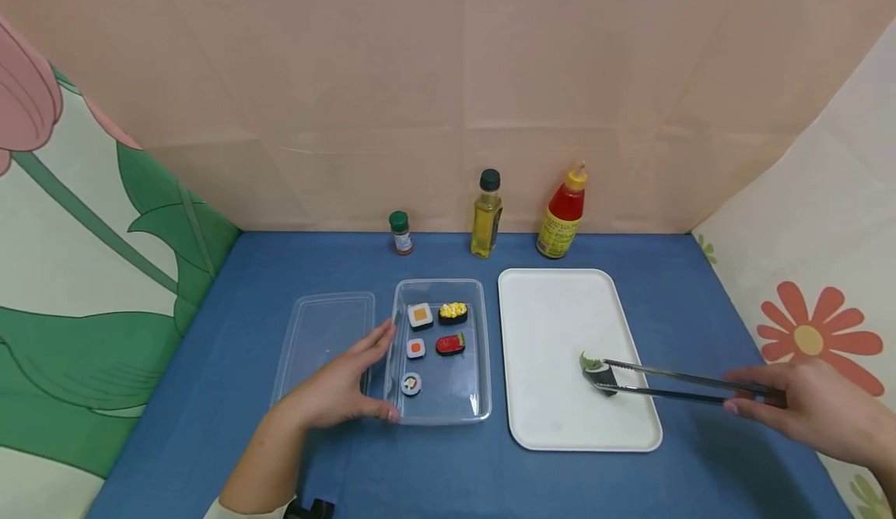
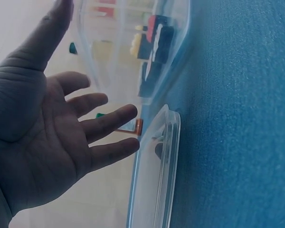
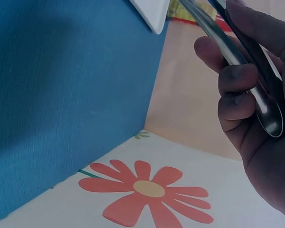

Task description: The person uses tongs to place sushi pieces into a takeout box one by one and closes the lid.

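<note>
Left hand (image 1: 343,391): reaches in from the near left, over the near right part of the clear lid (image 1: 329,320); its fingers are extended and spread, its palm faces the clear container (image 1: 451,394).
Left thumb and fingertips: the thumb stands well out from the fingers, its tip at the container's near left corner; the fingertips lie along the left wall, though firm contact cannot be told.
Right hand (image 1: 819,406): comes in from the right edge, level with the near half of the white tray (image 1: 560,317), beyond its right side; it grips the metal tongs (image 1: 693,377) by the handle end.
Right fingers: curled round the handle in the right wrist view; in the head view the thumb lies on the near arm of the tongs.
Spacing of hands: well apart, with container and tray between them.
Tongs: point leftward across the tray's right rim, their tips on either side of the green-topped sushi piece (image 1: 593,365).
Green-topped sushi piece: over the tray's right part, dark below; whether it rests on the surface or is raised cannot be told.
Container contents: five sushi pieces, namely a square one with a yellow centre (image 1: 420,316), a corn-topped one (image 1: 453,311), an orange-centred one (image 1: 416,348), a red-topped one (image 1: 448,344) and a round roll (image 1: 411,383).
Back row: green-capped jar (image 1: 400,233), oil bottle (image 1: 484,219), red sauce bottle (image 1: 562,215).
</note>
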`<state>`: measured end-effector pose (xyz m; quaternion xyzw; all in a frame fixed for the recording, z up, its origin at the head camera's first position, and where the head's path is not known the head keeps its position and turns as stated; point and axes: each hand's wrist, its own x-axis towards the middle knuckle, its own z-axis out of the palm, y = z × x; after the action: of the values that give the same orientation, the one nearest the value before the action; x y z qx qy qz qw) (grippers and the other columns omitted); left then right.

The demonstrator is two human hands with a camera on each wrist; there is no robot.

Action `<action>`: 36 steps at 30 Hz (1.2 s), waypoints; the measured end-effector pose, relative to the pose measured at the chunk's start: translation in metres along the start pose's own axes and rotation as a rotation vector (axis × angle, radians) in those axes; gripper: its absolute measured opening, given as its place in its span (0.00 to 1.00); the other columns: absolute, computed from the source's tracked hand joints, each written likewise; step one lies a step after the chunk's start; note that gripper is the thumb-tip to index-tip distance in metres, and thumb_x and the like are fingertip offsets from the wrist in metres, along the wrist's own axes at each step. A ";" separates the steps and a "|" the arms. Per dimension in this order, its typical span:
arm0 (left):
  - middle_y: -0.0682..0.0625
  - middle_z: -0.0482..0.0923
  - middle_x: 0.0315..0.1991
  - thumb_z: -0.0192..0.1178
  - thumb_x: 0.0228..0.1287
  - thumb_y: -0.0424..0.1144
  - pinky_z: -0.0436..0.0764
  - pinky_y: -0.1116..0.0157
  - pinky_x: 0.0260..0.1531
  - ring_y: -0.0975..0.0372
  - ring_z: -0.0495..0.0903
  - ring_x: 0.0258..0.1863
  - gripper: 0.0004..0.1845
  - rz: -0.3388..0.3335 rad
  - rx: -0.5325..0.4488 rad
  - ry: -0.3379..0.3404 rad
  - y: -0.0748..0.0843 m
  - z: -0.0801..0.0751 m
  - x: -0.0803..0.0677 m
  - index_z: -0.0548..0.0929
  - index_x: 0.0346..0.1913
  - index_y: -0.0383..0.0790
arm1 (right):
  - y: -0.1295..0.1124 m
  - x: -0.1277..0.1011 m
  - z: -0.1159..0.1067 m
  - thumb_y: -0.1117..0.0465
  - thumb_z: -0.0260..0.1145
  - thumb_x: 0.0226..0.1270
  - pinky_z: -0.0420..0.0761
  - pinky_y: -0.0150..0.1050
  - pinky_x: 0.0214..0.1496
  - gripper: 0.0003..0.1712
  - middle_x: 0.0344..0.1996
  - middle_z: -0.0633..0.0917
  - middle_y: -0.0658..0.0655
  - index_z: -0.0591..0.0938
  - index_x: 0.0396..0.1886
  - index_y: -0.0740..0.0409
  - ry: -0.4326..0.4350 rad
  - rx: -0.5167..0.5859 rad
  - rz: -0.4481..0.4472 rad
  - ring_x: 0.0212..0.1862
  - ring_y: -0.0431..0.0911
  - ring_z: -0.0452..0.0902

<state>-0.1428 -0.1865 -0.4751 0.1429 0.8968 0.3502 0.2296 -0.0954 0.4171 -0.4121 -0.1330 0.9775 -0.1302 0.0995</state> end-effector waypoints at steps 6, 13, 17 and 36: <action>0.60 0.38 0.85 0.82 0.45 0.60 0.62 0.39 0.71 0.47 0.47 0.82 0.68 -0.003 -0.001 -0.003 -0.001 0.001 0.000 0.50 0.85 0.55 | -0.002 0.000 -0.001 0.49 0.81 0.57 0.77 0.31 0.25 0.26 0.25 0.87 0.39 0.90 0.47 0.63 -0.038 0.009 0.019 0.22 0.30 0.73; 0.59 0.38 0.85 0.82 0.45 0.59 0.62 0.39 0.72 0.48 0.47 0.82 0.68 0.016 -0.007 -0.001 -0.002 0.001 0.000 0.50 0.85 0.54 | -0.006 0.001 -0.001 0.49 0.82 0.55 0.76 0.31 0.24 0.24 0.24 0.86 0.37 0.91 0.46 0.61 -0.014 -0.014 -0.023 0.22 0.29 0.72; 0.59 0.37 0.85 0.83 0.45 0.59 0.62 0.39 0.72 0.48 0.47 0.82 0.68 0.017 -0.013 -0.001 -0.002 0.001 -0.001 0.50 0.85 0.54 | -0.010 0.002 -0.003 0.49 0.82 0.55 0.74 0.31 0.23 0.24 0.24 0.86 0.36 0.92 0.46 0.59 0.008 -0.048 -0.042 0.21 0.28 0.70; 0.61 0.37 0.85 0.83 0.45 0.58 0.62 0.39 0.72 0.49 0.46 0.82 0.68 0.022 -0.035 0.001 -0.003 0.000 -0.001 0.49 0.85 0.55 | -0.031 0.017 -0.014 0.53 0.84 0.52 0.72 0.29 0.21 0.21 0.28 0.86 0.35 0.92 0.44 0.58 0.125 -0.053 -0.212 0.23 0.26 0.69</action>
<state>-0.1423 -0.1890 -0.4770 0.1484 0.8889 0.3685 0.2280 -0.1078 0.3868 -0.3927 -0.2299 0.9653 -0.1219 0.0207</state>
